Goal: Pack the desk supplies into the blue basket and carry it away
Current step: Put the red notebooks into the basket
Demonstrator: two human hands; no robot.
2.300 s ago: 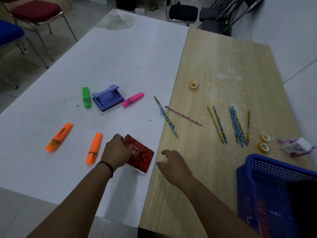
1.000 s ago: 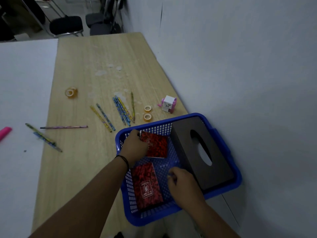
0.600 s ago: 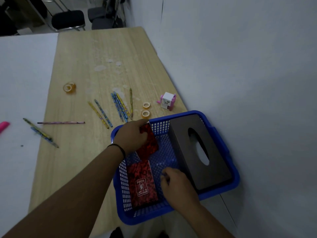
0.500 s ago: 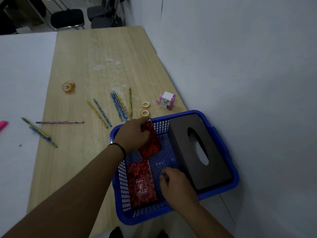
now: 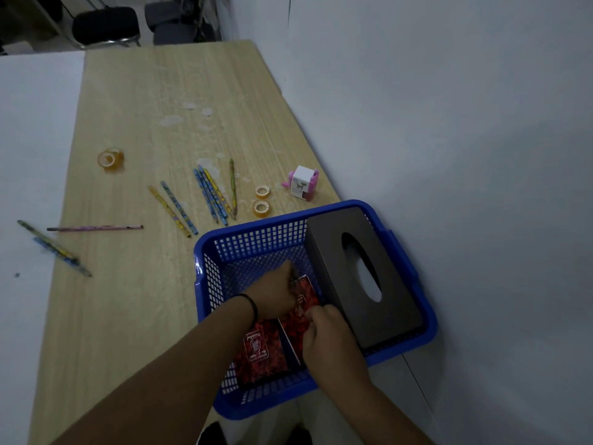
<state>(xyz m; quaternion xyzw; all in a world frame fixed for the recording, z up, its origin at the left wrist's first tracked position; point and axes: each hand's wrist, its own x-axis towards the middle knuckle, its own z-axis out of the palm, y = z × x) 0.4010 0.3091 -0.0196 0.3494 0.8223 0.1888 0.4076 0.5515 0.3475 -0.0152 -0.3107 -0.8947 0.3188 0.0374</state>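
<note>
Gripping one red notebook [image 5: 300,311] inside the blue basket [image 5: 256,242], both hands hide its edges.

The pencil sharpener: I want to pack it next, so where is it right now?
In the head view the pink-and-white pencil sharpener stands on the wooden table by its right edge, just beyond the blue basket and right of two small tape rolls.

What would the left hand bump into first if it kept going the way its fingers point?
Probably the far mesh wall of the blue basket. The left hand points away from the person along the basket floor, holding a red notebook. The brown tissue box sits just to its right, though depth is hard to judge.
</note>
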